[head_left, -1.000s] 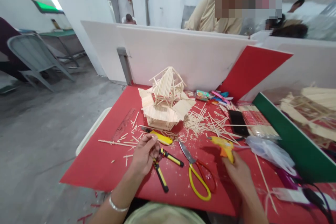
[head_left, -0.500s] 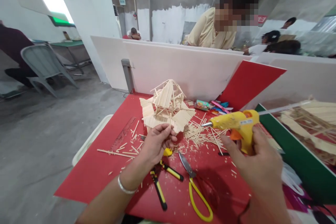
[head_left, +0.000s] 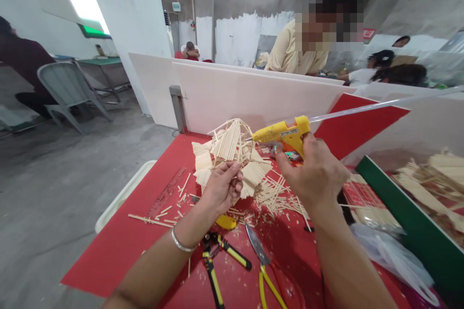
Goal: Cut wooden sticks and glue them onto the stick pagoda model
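Observation:
A little house built of thin wooden sticks [head_left: 226, 152] stands on the red table sheet [head_left: 119, 246]. My left hand [head_left: 221, 188] is raised in front of it, fingers pinched together on a small stick piece that I can barely see. My right hand [head_left: 313, 174] grips a yellow glue gun [head_left: 281, 133] with a long clear glue stick trailing to the right. The gun's nozzle points left, close to the upper part of the stick house.
Loose sticks [head_left: 279, 193] litter the sheet. Yellow-handled pliers [head_left: 217, 260], scissors [head_left: 263, 265] and a ruler [head_left: 166, 193] lie near me. White partition boards [head_left: 253, 96] stand behind; a person sits beyond. Another stick model [head_left: 431, 188] lies right, behind a green board.
My right hand lifted the glue gun off the table and carried it left and up to the stick house. My left hand rose from the pliers toward the house.

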Action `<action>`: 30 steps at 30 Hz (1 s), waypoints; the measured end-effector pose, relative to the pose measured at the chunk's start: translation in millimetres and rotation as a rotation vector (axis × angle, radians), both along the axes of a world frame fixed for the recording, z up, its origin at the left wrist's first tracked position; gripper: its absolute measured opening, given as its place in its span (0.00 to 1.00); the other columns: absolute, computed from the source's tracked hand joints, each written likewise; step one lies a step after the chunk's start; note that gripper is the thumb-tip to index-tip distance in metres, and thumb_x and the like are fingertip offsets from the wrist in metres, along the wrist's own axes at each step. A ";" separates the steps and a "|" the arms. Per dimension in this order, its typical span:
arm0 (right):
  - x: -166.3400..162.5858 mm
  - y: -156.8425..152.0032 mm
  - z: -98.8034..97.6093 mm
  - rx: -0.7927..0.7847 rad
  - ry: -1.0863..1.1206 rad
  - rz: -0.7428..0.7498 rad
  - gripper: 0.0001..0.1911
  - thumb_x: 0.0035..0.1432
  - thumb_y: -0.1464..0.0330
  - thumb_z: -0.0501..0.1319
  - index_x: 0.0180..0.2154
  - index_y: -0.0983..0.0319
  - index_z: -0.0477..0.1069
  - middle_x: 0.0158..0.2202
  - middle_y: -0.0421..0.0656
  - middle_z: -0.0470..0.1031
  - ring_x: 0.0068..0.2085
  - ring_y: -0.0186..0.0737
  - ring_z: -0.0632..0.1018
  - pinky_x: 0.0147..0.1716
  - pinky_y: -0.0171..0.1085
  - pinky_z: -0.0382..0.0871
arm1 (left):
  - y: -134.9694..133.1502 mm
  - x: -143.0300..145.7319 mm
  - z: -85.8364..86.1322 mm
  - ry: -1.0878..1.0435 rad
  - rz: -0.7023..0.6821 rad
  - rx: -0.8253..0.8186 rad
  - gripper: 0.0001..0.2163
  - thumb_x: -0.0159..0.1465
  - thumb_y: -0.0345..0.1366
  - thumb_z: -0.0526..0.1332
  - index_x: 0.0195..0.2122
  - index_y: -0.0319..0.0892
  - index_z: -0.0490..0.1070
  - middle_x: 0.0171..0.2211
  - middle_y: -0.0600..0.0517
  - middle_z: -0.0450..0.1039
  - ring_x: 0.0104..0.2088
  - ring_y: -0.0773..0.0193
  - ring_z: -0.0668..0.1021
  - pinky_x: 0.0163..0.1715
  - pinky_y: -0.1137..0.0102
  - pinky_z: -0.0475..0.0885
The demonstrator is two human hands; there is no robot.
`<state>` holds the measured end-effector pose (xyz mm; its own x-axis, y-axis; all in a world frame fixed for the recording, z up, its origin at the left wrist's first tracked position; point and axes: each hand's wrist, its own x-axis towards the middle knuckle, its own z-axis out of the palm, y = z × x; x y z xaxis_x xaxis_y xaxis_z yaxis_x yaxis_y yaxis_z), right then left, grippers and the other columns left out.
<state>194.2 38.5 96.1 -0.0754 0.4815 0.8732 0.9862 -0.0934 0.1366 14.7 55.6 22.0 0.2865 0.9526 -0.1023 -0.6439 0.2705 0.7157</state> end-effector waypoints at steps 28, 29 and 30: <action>-3.7 27.7 -5.8 -0.082 -0.017 0.027 0.25 0.61 0.56 0.53 0.53 0.65 0.64 0.35 0.46 0.72 0.32 0.39 0.69 0.28 0.38 0.52 | 1.2 -6.2 -10.7 -0.048 0.028 -0.020 0.12 0.56 0.34 0.68 0.37 0.39 0.66 0.26 0.54 0.72 0.19 0.76 0.72 0.16 0.82 0.64; -3.7 27.7 -6.0 -0.085 -0.016 0.026 0.25 0.61 0.56 0.53 0.53 0.65 0.64 0.35 0.46 0.72 0.32 0.39 0.69 0.28 0.38 0.52 | 1.3 -6.4 -10.9 -0.044 0.030 -0.017 0.12 0.56 0.34 0.68 0.38 0.39 0.66 0.26 0.54 0.72 0.19 0.76 0.72 0.16 0.82 0.64; -3.6 27.7 -6.0 -0.087 -0.016 0.027 0.25 0.61 0.56 0.52 0.52 0.66 0.64 0.35 0.46 0.72 0.32 0.39 0.69 0.28 0.38 0.52 | 1.5 -6.5 -11.1 -0.041 0.031 -0.014 0.12 0.56 0.35 0.68 0.38 0.40 0.66 0.26 0.54 0.72 0.19 0.76 0.72 0.16 0.82 0.64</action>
